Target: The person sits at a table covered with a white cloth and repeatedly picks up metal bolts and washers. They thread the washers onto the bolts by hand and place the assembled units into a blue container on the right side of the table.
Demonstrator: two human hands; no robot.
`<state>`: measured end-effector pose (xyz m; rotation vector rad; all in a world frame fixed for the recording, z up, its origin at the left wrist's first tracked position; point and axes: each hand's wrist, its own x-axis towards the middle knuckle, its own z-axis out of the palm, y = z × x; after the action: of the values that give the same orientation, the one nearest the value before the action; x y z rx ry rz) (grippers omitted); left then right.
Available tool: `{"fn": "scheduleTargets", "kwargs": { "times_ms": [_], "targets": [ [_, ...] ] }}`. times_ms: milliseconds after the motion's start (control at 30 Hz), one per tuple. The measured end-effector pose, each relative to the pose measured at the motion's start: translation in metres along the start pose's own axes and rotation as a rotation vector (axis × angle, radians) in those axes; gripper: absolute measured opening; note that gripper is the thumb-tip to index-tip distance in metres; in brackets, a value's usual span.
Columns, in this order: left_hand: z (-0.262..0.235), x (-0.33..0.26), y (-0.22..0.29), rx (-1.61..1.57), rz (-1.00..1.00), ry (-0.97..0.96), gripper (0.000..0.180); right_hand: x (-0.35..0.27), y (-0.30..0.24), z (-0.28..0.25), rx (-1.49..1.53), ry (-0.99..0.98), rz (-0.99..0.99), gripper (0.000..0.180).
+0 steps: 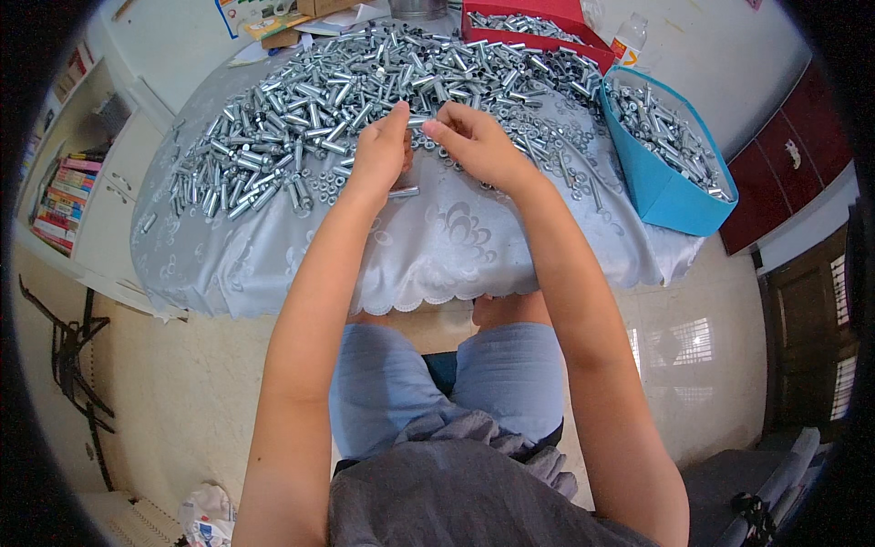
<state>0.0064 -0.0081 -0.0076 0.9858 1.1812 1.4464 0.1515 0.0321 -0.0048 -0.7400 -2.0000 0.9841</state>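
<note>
Silver fastener (416, 121) held between left hand (381, 153) and right hand (481, 148)

We see it above the cloth-covered table (492, 266), well in from the scalloped front edge. Our left hand curls nearly closed around one end; our right thumb and forefinger pinch the other. Loose fasteners (273, 137) crowd toward the far edge; a blue box (679, 211) stands at the right edge.
</note>
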Motion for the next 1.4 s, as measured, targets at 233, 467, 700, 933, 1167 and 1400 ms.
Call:
{"fn": "scheduleTargets", "kwargs": {
  "times_ms": [233, 467, 700, 933, 1167, 1400],
  "targets": [
    [0.003, -0.001, 0.0, 0.089, 0.052, -0.015, 0.038, -0.002, -0.009, -0.004, 0.191, -0.117, 0.291, 0.039],
    [0.001, -0.001, -0.001, -0.024, -0.026, -0.04, 0.04, -0.004, -0.007, 0.001, -0.194, 0.077, -0.087, 0.043],
    [0.007, -0.005, 0.001, 0.14, 0.162, -0.054, 0.044, -0.001, -0.011, 0.001, 0.311, 0.017, 0.182, 0.039],
    [0.002, -0.003, -0.005, 0.399, 0.509, -0.035, 0.045, -0.005, -0.032, -0.01, 0.507, -0.095, 0.44, 0.045],
    [0.002, -0.01, -0.001, 0.778, 0.718, 0.014, 0.04, -0.003, -0.02, -0.018, 0.621, -0.231, 0.538, 0.045],
    [0.005, -0.012, -0.001, 0.853, 1.015, 0.032, 0.025, -0.003, -0.019, -0.027, 0.78, -0.351, 0.593, 0.043]
  ]
}}
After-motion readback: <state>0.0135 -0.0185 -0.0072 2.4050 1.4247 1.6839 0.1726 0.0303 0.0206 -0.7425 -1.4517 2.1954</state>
